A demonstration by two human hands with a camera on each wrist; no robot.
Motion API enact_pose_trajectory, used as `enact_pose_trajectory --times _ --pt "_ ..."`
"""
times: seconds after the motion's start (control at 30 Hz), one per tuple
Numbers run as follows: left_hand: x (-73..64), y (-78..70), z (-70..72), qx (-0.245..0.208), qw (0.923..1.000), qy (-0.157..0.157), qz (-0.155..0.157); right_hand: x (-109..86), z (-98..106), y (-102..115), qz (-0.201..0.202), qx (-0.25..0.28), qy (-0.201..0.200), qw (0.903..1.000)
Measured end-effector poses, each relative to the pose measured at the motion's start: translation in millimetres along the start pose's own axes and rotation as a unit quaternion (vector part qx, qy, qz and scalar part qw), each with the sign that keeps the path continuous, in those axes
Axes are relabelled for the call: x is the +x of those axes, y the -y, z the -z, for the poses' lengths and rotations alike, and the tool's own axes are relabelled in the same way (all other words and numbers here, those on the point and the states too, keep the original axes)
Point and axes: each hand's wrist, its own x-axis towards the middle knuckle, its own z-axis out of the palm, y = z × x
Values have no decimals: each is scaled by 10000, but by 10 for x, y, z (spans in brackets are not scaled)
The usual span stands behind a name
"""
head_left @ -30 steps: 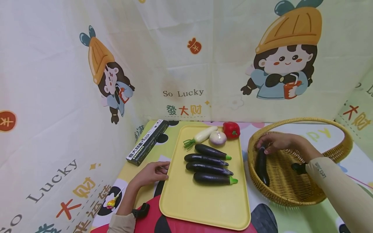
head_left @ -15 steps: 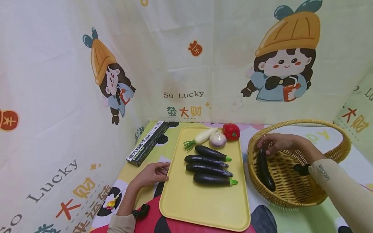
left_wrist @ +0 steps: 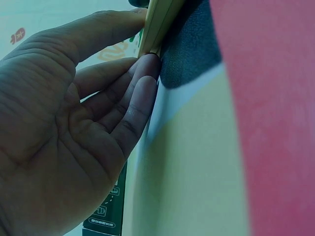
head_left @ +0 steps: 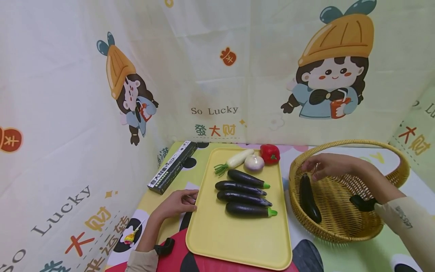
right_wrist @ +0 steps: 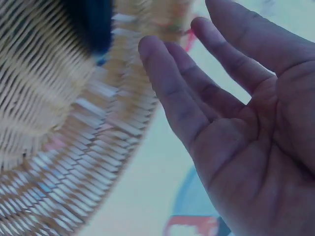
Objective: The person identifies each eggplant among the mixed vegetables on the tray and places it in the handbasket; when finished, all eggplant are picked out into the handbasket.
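Note:
My left hand [head_left: 178, 203] pinches the left rim of a yellow tray [head_left: 238, 240], thumb on the upper side and fingers under the edge, as the left wrist view shows. Several dark eggplants [head_left: 247, 209] lie crosswise on the tray. Behind them are a white radish [head_left: 239, 157] with green stems, a purple-white onion [head_left: 254, 162] and a red bell pepper [head_left: 270, 153]. A single eggplant [head_left: 309, 200] rests against the left inside of a wicker basket [head_left: 343, 223]. Above its far end hovers my right hand [head_left: 331, 166], fingers loosely spread, holding nothing.
A black pasta box [head_left: 172, 167] lies left of the tray, near the hanging cloth. The basket's tall handle [head_left: 353, 142] arches behind my right forearm. A wrapped lollipop [head_left: 129, 237] sits beside my left forearm.
My right hand has let go of the eggplant, which now lies slanted in the basket, and has lifted slightly away from it. The left hand has stayed at the tray's rim.

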Motion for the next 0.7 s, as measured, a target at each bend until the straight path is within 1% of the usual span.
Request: enact_pose_trajectory --times 0.07,0.2,0.33,0.4,0.43,0.53,0.63,0.7 --pt "-1 -4 0 17 10000 -7 3 -99 -32 130 93 -130 -34 9999" --pt "5 -8 7 61 10000 -12 -4 -310 -142 373 436 -499 -239 9975" --pt "17 5 16 103 9999 7 -25 -495 -282 597 798 -883 -569 9913" --pt "15 8 17 116 9999 23 -34 -567 -366 708 1015 -1047 -813 9860" --pt "12 11 17 110 9999 26 -49 -594 -414 762 1059 -1086 -953 9838" --pt "3 14 17 93 9999 20 -78 -640 -573 910 1223 -1076 -1341 9775" --pt "2 14 14 80 9999 5 -69 -621 -766 1027 1239 -786 -1595 9762" --pt "5 14 10 80 10000 2 -50 -588 -903 1080 1324 -603 -1735 9740"
